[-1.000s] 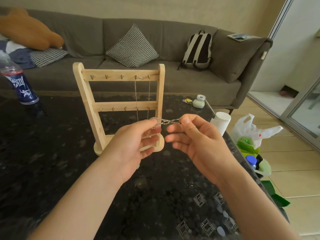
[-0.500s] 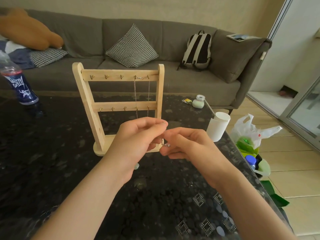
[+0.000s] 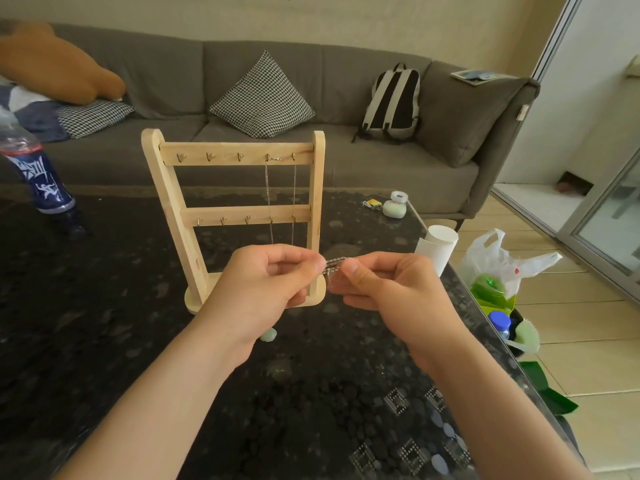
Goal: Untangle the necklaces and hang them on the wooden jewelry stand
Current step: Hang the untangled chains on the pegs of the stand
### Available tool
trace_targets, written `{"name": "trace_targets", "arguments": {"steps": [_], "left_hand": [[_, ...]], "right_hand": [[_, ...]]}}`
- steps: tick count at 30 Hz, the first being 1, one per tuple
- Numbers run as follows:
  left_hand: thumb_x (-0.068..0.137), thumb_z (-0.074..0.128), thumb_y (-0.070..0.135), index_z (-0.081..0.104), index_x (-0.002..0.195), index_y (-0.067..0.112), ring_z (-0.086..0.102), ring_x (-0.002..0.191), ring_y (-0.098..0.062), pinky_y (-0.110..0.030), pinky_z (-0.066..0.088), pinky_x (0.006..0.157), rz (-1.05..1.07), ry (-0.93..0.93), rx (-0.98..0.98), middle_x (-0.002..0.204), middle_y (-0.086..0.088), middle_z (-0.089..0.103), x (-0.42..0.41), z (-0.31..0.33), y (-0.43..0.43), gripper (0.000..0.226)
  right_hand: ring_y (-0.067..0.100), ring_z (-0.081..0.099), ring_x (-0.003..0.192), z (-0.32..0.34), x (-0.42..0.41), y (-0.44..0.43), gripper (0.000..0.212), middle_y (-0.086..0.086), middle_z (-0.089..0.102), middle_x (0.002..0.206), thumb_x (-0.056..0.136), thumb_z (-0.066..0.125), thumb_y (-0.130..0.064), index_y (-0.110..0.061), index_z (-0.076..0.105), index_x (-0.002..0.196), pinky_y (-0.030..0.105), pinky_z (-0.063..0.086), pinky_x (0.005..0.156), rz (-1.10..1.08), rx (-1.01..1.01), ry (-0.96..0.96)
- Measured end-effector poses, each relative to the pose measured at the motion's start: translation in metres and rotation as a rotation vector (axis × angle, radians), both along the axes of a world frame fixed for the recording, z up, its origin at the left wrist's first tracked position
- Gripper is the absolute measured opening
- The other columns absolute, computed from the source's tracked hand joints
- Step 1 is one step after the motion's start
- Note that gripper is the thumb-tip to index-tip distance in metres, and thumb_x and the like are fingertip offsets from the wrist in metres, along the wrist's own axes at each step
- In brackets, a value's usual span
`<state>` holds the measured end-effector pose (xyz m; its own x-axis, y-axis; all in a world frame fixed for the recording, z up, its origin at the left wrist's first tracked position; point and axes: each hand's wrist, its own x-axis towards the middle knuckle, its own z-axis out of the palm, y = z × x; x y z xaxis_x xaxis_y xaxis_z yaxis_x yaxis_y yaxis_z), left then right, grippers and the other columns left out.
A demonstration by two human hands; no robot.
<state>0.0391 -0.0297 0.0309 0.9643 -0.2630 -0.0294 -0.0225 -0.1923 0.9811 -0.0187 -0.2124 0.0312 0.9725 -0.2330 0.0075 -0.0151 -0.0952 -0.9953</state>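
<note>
A wooden jewelry stand [image 3: 173, 206] with two rows of brass hooks stands upright on the dark table. One silver necklace [image 3: 268, 188] hangs from the two rightmost top hooks. In front of the stand's base, my left hand [image 3: 263, 289] and my right hand [image 3: 391, 289] are close together, each pinching one end of a short stretch of tangled silver chain [image 3: 333, 264]. A pale green pendant [image 3: 268, 336] hangs below my left hand. The rest of the chain is hidden inside my fingers.
The black speckled table [image 3: 104, 341] carries a blue bottle [image 3: 38, 181] at the far left, a white cup [image 3: 436, 247] at the right edge and a small green case [image 3: 394, 208] behind it. A plastic bag [image 3: 498, 268] sits on the floor to the right. A grey sofa [image 3: 346, 95] lies behind.
My hands first came together and dropped toward the stand's base, then rose slightly and drew apart a little, showing a short taut stretch of chain between the fingertips.
</note>
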Motion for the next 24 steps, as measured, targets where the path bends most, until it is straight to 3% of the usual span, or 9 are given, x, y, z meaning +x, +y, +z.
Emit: {"name": "trace_targets", "arguments": {"steps": [2,6,9,14,18,21,24], "left_hand": [[0.094,0.079,0.036,0.082,0.104,0.038,0.075,0.093,-0.014,-0.052,0.066,0.086,-0.01,-0.021,0.059,0.095,0.012,0.079,0.0,0.0,0.0,0.01],[0.099,0.074,0.031,0.082,0.102,0.036,0.07,0.1,-0.016,-0.048,0.063,0.094,-0.023,-0.034,0.116,0.1,0.01,0.076,-0.001,0.0,-0.003,0.011],[0.098,0.074,0.035,0.082,0.101,0.037,0.072,0.1,-0.018,-0.053,0.064,0.089,0.038,-0.009,0.04,0.095,0.009,0.078,-0.002,0.002,-0.003,0.008],[0.095,0.077,0.04,0.084,0.097,0.038,0.072,0.106,-0.013,-0.05,0.057,0.102,0.164,-0.025,-0.051,0.093,0.016,0.079,-0.002,0.005,0.0,0.007],[0.099,0.073,0.033,0.081,0.087,0.024,0.074,0.104,-0.02,-0.052,0.059,0.1,0.261,0.093,-0.179,0.093,0.003,0.079,0.003,0.009,-0.002,0.017],[0.105,0.063,0.023,0.067,0.082,0.013,0.079,0.09,-0.022,-0.05,0.061,0.097,0.274,0.313,-0.477,0.081,-0.003,0.075,0.005,0.014,-0.001,0.026],[0.105,0.061,0.025,0.054,0.073,0.015,0.078,0.09,-0.024,-0.051,0.059,0.099,0.278,0.5,-0.678,0.075,-0.005,0.07,0.005,0.016,0.004,0.034]], "right_hand": [[0.015,0.08,0.092,0.001,-0.001,0.001,0.015,0.003,0.083,0.09,0.102,0.07,-0.019,-0.01,0.082,0.097,0.042,0.064,0.092,-0.049,-0.004,-0.032],[0.015,0.08,0.088,0.003,0.0,0.002,0.02,0.003,0.082,0.085,0.103,0.069,-0.016,-0.008,0.081,0.09,0.043,0.065,0.091,-0.09,-0.044,-0.063],[0.015,0.08,0.086,0.004,-0.001,0.001,0.023,0.001,0.082,0.083,0.103,0.069,-0.018,-0.011,0.081,0.085,0.044,0.065,0.089,-0.065,-0.134,-0.047],[0.014,0.079,0.081,0.0,0.0,0.002,0.019,-0.009,0.081,0.079,0.101,0.073,-0.022,-0.023,0.081,0.083,0.047,0.066,0.084,-0.092,-0.321,-0.065],[0.019,0.078,0.077,0.002,-0.002,0.005,0.02,-0.01,0.08,0.076,0.098,0.074,-0.021,-0.023,0.082,0.08,0.048,0.066,0.08,-0.104,-0.374,-0.057],[0.032,0.078,0.081,0.004,-0.002,0.005,0.022,0.003,0.08,0.078,0.099,0.07,-0.016,-0.015,0.081,0.08,0.053,0.066,0.081,-0.172,-0.218,-0.049],[0.026,0.08,0.086,0.008,0.002,0.004,0.021,0.008,0.077,0.083,0.102,0.062,-0.011,-0.003,0.074,0.087,0.04,0.065,0.079,-0.188,0.274,-0.022]]}}
